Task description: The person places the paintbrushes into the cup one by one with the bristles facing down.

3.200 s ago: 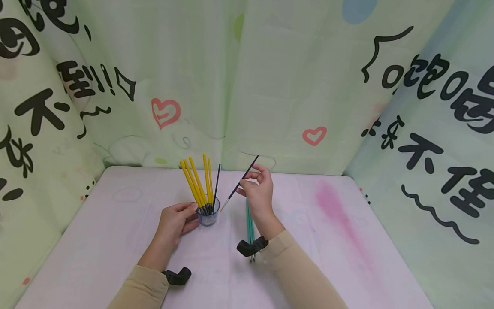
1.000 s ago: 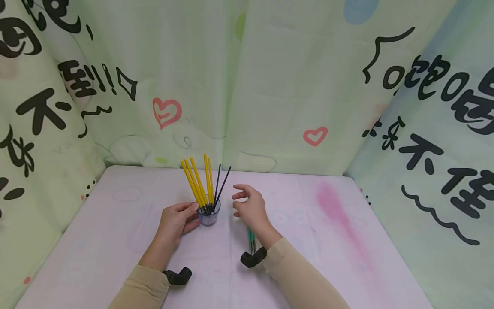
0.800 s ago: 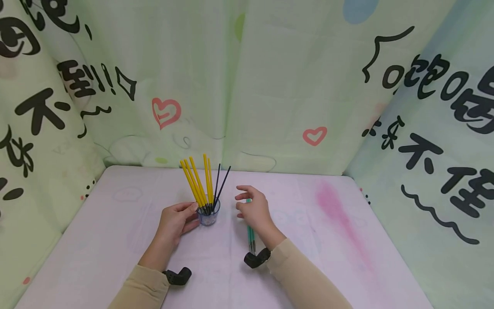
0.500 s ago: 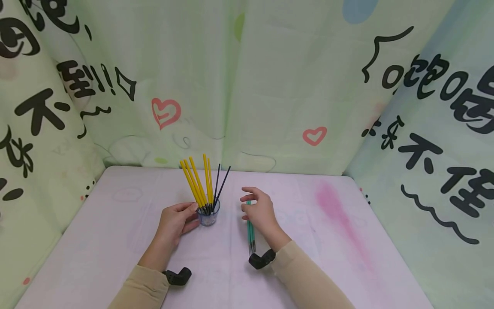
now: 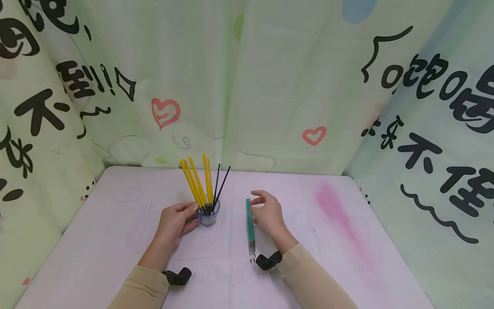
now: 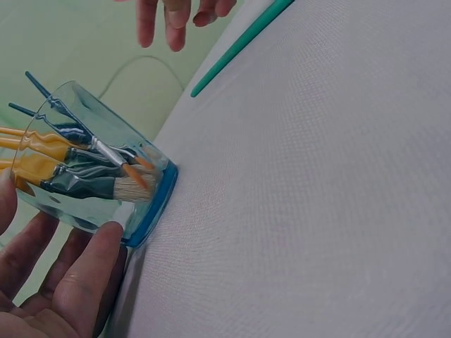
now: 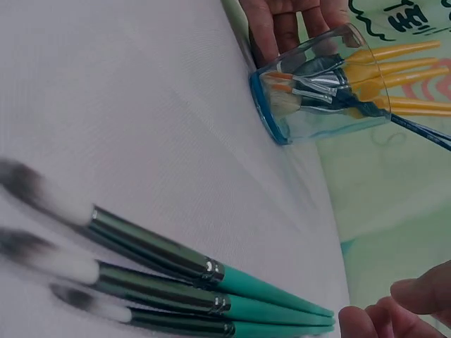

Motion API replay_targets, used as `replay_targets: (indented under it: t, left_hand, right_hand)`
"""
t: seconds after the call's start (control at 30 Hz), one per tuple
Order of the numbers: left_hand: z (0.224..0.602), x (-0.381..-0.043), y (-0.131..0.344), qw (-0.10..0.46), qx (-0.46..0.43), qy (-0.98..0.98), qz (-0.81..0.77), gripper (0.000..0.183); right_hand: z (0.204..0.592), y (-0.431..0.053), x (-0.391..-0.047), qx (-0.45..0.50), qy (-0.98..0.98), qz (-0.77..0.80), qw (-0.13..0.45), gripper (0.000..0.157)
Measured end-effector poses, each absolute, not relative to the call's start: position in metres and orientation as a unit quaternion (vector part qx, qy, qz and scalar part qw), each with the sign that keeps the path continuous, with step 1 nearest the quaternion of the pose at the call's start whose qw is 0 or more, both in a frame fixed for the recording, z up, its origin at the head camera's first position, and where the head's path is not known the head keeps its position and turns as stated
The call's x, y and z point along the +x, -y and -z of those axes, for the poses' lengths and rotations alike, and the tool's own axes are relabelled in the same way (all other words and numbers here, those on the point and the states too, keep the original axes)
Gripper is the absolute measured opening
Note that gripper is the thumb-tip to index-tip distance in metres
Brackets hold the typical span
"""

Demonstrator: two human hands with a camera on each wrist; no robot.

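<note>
My left hand [image 5: 175,221] grips the side of a clear plastic cup [image 5: 208,220], its thumb near the rim. Standing in the cup, bristles down, are several yellow-handled paintbrushes [image 5: 196,182] and two thin dark-handled paintbrushes [image 5: 221,185]. In the left wrist view, the cup's blue base [image 6: 167,193] meets the tabletop. To the right lie three green-handled paintbrushes [image 5: 250,227], side by side with their bristles toward me. Beside their handle ends is my right hand [image 5: 269,214], fingers loosely bent and holding nothing. The right wrist view shows its thumb and fingertips close to the green handle tips [image 7: 320,320].
A pale pink cloth [image 5: 115,240] covers the table and carries a darker pink smear [image 5: 343,214] on the right. Light green curtains [image 5: 270,86] with black lettering and hearts enclose the back and sides. A black camera [image 5: 269,260] sits at my right wrist.
A dark-handled paintbrush that my right hand was holding now leans in the cup, released. My right hand has moved right, over to the green brushes. The left hand has stayed on the cup.
</note>
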State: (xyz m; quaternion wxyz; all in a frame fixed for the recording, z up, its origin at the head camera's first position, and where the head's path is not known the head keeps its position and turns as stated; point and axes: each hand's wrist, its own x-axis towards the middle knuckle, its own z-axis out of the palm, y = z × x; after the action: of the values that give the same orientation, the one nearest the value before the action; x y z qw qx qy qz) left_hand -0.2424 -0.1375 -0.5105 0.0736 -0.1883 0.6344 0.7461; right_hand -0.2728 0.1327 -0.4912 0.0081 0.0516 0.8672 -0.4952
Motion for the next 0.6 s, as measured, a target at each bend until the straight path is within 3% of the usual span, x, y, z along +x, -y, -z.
replay_targets:
  t: [0.6]
  left_hand:
    - [0.5109,-0.2417,0.1374,0.074,-0.19,-0.638,-0.743,0.042]
  right_hand:
    - [0.5003,-0.141,-0.2731,0.101,-0.896,0.429,0.051,0.041]
